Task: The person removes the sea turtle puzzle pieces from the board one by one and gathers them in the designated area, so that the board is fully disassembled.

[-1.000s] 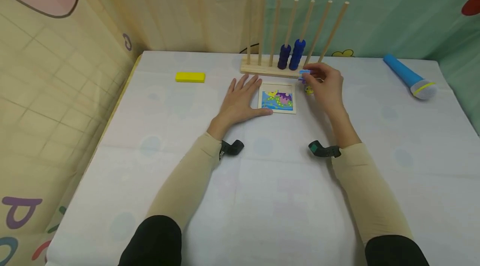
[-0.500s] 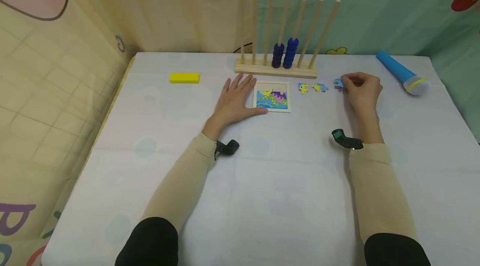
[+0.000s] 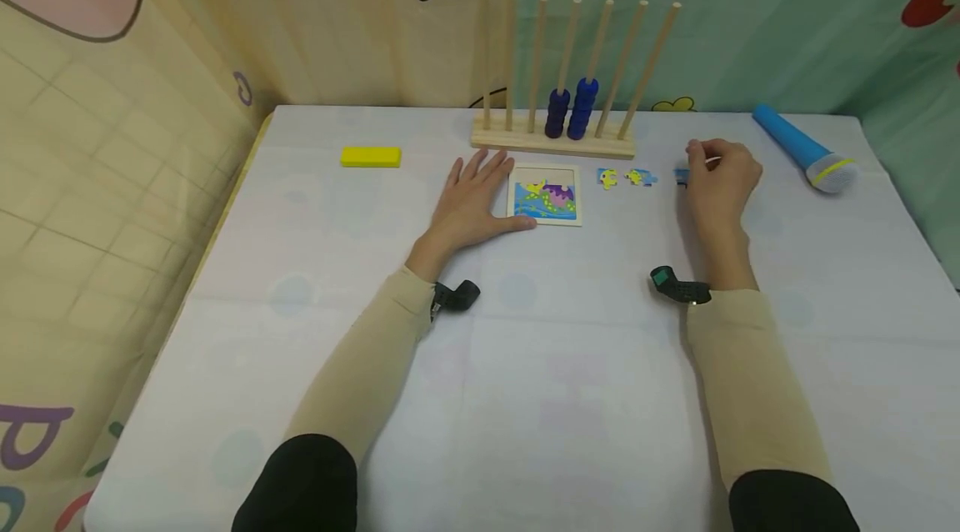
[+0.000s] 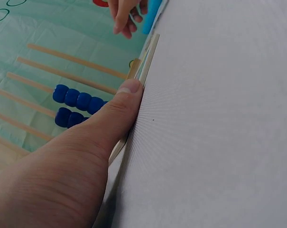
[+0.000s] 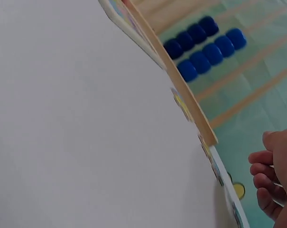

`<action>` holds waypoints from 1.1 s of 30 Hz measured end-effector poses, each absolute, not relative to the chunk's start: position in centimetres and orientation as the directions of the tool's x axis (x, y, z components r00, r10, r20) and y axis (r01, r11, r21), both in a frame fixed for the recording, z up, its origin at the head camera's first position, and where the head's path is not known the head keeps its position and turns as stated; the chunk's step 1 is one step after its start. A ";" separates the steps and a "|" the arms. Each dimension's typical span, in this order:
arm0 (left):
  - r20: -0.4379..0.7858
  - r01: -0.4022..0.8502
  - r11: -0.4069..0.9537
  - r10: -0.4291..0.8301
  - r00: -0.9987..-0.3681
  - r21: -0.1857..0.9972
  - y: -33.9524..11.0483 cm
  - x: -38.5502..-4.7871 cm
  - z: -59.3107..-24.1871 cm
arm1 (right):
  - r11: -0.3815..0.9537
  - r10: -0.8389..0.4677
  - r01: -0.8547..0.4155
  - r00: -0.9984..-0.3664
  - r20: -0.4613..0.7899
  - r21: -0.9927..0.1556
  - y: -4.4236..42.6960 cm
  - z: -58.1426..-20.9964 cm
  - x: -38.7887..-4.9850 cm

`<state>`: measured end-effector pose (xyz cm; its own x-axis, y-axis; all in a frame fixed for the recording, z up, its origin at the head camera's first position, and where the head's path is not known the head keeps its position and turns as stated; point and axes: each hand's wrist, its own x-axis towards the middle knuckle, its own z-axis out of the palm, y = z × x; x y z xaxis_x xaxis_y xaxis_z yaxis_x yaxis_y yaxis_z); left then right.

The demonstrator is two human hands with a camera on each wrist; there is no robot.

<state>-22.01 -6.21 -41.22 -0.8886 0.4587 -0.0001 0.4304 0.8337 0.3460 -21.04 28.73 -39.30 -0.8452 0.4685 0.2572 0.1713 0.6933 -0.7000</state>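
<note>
My left hand (image 3: 468, 211) lies with fingers spread at the left side of a small framed puzzle (image 3: 579, 197), its thumb touching the lower edge. In the left wrist view, that thumb (image 4: 117, 107) presses against the frame's edge. Two loose puzzle pieces (image 3: 607, 178) (image 3: 641, 177) lie right of the frame. A third, blue piece (image 3: 681, 176) is partly hidden by my right hand (image 3: 722, 188). The right wrist view shows the right hand (image 5: 278, 178) raised off the table, fingers loosely curled, with nothing visible between them.
Behind the puzzle stands a wooden peg rack (image 3: 551, 145) with dark blue and blue beads on two pegs. A yellow block (image 3: 371, 157) lies at the left, and a blue toy microphone (image 3: 802, 147) at the back right. Patterned cloth hangs behind the table.
My right hand has moved right from beside the rack, let go of the blue piece there and lifted slightly. The left hand has stayed at the frame.
</note>
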 end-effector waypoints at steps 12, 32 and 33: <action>0.007 0.431 0.833 0.457 -0.889 0.346 -6.1 -22.1 -41.4 | 0.680 0.203 -0.090 -0.931 0.305 -0.727 20.6 -39.0 -21.6; 0.030 0.446 0.832 0.463 -0.886 0.331 -6.3 -21.8 -41.3 | 0.742 -0.120 -0.249 -0.963 0.243 -0.622 12.3 -40.2 -21.4; 0.030 0.447 0.832 0.464 -0.885 0.328 -6.3 -21.8 -41.3 | 0.755 -0.138 -0.253 -0.963 0.231 -0.604 12.2 -40.1 -21.4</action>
<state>-21.81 -6.34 -41.27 -0.8852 0.4643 0.0300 0.4475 0.8318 0.3284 -21.38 12.24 -40.10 -0.9630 -0.1379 0.2315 -0.2534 0.7553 -0.6044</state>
